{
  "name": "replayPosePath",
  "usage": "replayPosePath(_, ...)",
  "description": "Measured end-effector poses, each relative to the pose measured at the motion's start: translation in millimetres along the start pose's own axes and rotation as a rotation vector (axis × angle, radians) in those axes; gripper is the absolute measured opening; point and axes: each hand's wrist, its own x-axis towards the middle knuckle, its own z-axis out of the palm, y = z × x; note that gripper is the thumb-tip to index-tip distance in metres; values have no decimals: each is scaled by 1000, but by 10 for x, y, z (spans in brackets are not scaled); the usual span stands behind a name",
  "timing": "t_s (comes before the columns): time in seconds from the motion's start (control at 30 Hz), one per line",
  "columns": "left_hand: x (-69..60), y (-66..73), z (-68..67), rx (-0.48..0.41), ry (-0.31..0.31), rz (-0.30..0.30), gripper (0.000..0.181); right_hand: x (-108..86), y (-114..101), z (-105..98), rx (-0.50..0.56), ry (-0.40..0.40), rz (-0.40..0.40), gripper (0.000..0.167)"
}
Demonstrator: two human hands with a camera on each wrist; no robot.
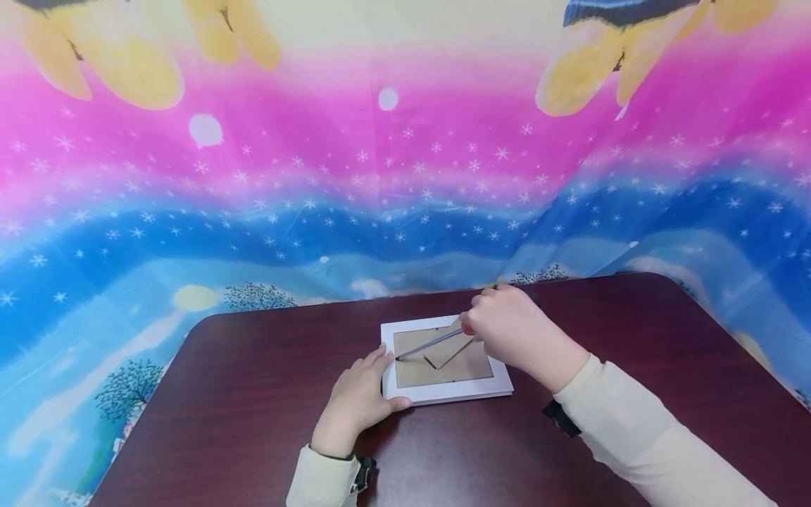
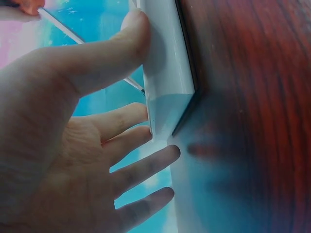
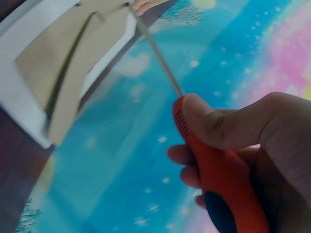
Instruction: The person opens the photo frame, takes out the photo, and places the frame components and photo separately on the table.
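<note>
A white picture frame [image 1: 453, 391] lies on the table with its brown backing board [image 1: 465, 370] facing up. Dark narrow lines and small dark tabs show on the board. My right hand [image 1: 507, 331] grips an orange-and-black screwdriver [image 3: 218, 174], thumb along the handle. Its thin metal shaft slants down to the left, and the tip meets the board's left edge close to a small dark tab. At the frame's near left corner my left hand [image 1: 357, 394] steadies it. The thumb [image 2: 133, 36] rests on the near side while the spread, fairly straight fingers lie by the left side.
The dark red-brown wooden table [image 1: 266, 380] has rounded far corners. A colourful cloth [image 1: 405, 176] with snowflakes hangs behind and beside it. Black straps [image 1: 560, 417] circle both wrists over the light sleeves.
</note>
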Motion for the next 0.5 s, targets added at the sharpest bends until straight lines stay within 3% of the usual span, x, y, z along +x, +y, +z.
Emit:
replayPosePath(0.27,5,-6,19,2,3,7,83,-135,239,277,211,-28,47,22)
replayPosePath(0.4,0,-5,10,-1,3,1,83,-165,290,407,237,-37,62,22)
replayPosePath(0.5,0,1,5,4,3,1,83,-180,298,469,198,-24,44,24)
